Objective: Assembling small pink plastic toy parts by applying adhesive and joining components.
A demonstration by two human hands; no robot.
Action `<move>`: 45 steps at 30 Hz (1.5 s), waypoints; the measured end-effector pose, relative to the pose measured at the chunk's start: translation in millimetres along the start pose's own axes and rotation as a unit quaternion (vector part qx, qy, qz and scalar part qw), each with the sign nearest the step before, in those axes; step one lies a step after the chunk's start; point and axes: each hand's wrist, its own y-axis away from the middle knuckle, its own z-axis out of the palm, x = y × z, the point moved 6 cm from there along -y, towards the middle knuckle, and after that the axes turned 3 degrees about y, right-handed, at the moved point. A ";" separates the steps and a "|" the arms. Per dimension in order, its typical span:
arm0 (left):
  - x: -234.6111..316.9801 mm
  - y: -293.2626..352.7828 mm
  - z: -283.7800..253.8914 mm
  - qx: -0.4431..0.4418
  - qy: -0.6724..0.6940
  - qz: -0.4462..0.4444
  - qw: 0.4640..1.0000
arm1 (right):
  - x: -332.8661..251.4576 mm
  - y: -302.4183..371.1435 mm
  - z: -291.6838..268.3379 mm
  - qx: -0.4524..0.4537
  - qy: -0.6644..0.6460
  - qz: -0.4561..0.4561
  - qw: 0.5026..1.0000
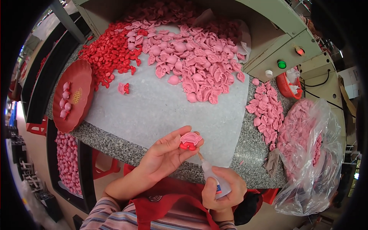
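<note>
My left hand (pixel 165 155) holds a pink shell-shaped plastic piece (pixel 190 138) with a small red part (pixel 187 146) pinched under it, just above the near edge of the speckled stone table (pixel 115 143). My right hand (pixel 222 189) grips a small clear glue bottle (pixel 213 177), its thin nozzle pointing up at the underside of the held piece. Across the table's far side lies a large heap of pink shell pieces (pixel 199 61) and, to its left, a heap of small red parts (pixel 109 51).
A red oval tray (pixel 82 82) at the left holds several joined pink pieces (pixel 64 100). One loose joined piece (pixel 123 88) lies on the white sheet (pixel 161 111). A clear bag of pink pieces (pixel 306 149) sits at the right, near a machine panel with buttons (pixel 281 64).
</note>
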 end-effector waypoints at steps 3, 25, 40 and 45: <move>0.4 0.5 -1.8 0.013 -0.004 0.002 1.000 | -1.7 0.0 0.5 -0.012 -0.016 0.000 1.000; -0.1 2.3 0.9 0.009 -0.020 0.011 1.000 | -2.9 0.5 4.2 -0.017 -0.026 -0.006 1.000; -5.1 3.1 0.2 0.004 -0.035 -0.005 0.999 | -5.8 -0.1 5.5 -0.018 -0.029 -0.024 0.999; -5.0 4.8 -0.9 0.003 -0.039 -0.007 0.999 | -5.1 1.0 7.6 -0.019 -0.036 -0.017 0.999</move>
